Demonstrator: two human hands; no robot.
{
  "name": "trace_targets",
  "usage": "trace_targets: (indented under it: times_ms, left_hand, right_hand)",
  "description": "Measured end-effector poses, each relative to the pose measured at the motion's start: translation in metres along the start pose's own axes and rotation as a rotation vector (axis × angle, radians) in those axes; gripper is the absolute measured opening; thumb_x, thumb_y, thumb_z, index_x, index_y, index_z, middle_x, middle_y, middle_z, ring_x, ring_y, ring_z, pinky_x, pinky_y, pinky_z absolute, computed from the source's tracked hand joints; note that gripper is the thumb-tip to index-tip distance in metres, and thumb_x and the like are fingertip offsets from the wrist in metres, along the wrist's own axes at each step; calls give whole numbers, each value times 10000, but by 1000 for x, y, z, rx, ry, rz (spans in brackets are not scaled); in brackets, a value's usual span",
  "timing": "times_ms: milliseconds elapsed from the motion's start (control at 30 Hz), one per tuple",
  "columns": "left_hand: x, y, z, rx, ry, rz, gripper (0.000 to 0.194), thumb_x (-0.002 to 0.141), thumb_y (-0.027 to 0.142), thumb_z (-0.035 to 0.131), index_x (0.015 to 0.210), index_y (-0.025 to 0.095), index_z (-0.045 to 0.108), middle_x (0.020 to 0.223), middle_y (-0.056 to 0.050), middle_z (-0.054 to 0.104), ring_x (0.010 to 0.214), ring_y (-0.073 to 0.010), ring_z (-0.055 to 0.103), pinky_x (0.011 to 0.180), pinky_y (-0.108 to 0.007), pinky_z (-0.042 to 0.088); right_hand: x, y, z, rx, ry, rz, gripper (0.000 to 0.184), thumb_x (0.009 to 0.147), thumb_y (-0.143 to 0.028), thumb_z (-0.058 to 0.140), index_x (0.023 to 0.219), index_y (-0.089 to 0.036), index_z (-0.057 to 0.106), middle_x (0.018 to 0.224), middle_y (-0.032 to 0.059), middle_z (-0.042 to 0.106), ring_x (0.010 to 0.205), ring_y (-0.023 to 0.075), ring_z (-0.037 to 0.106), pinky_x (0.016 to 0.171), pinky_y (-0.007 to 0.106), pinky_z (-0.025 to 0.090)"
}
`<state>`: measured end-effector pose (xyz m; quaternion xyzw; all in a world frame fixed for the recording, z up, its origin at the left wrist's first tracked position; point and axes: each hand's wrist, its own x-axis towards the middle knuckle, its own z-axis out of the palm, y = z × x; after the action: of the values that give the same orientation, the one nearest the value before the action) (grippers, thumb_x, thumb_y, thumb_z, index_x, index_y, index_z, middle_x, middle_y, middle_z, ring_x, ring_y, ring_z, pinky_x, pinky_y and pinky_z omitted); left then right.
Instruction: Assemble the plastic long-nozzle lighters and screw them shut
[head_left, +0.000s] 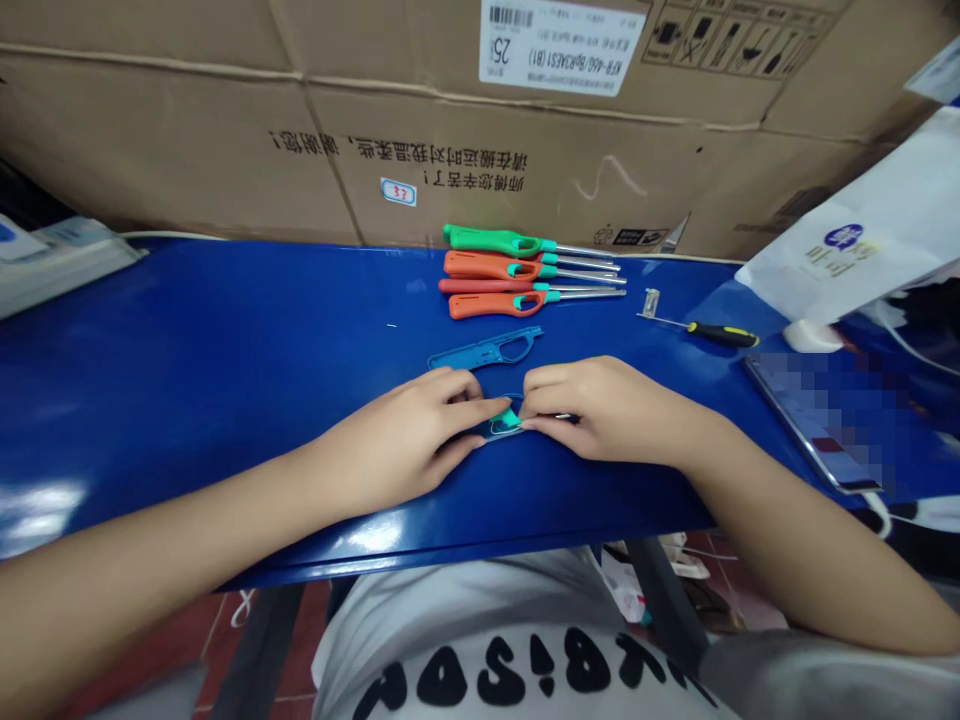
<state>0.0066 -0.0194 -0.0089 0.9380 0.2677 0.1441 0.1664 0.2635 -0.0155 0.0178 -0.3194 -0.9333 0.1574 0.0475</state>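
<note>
Both hands meet over an opened lighter body [504, 428] near the front of the blue table. My left hand [420, 430] is closed around its left part, with the index finger on a turquoise trigger [508, 418]. Its right part is pinched between the thumb and fingers of my right hand [600, 410]. Much of the lighter lies hidden under the fingers. Just beyond my left hand rests a loose blue half shell [487, 348] with a trigger loop. Farther back are several long-necked lighters [495, 268], one green and the others orange or red, side by side.
A screwdriver [724, 333] and a small clear part [651, 303] lie at the right. Beyond them are a white bag [855, 215] and a phone [814, 425] with a cable. A large cardboard box [225, 150] stands along the back edge of the blue table [225, 370].
</note>
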Motion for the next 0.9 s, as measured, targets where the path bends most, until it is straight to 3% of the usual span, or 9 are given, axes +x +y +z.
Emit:
trace_targets:
  times_ms: [200,533,700,900]
  left_hand:
    - [0,-1,2,92,-31,31,418,1043,236,451,1452,223,538,1152,-114,585,1016,-237,582,906,-388,524]
    - [2,1,0,325,-62,71,413,1067,283,398,1446,226,551,1178,-136,597,1005,-270,588,828,-419,521]
    - [0,0,2,347,-67,69,427,1071,290,389,1470,229,527,1168,-133,588,990,-264,586,825,-421,530]
    - [2,-2,1,317,-70,67,423,1074,286,375,1456,217,544,1161,-132,592,998,-264,574,838,-423,532]
  right_hand:
    - [5,6,4,316,54,104,102,890,-106,663,835,-172,718,872,11,692,787,124,614,696,240,420]
    - [8,3,7,399,103,241,59,870,-195,696,848,-151,729,822,5,641,626,81,505,623,238,389]
    - [9,6,10,472,94,294,93,861,-224,698,809,-148,710,681,-32,574,583,80,459,569,232,353]
    - [13,7,15,509,113,342,109,830,-253,730,784,-156,706,658,-40,564,569,75,434,566,236,333]
